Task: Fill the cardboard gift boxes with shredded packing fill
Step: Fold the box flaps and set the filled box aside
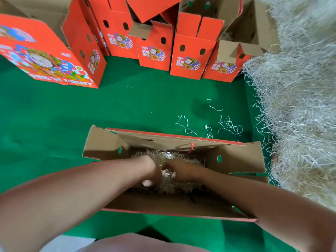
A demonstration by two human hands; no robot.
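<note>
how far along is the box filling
Done: hard to confirm; one back-row box shows shred at its opening. In hand: both hands, left hand and right hand, press shredded fill into the open box. Left: the other red boxes show no fill; the big shred pile remains.

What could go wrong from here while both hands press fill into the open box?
1. The left hand and right hand crowd the middle of the open brown cardboard box, so the pale shredded fill may bunch there and leave the ends thin.
2. Its loose flaps could fold inward onto the fill.
3. Stray white shreds already lie on the green cloth; more may scatter from the big shredded pile.
</note>
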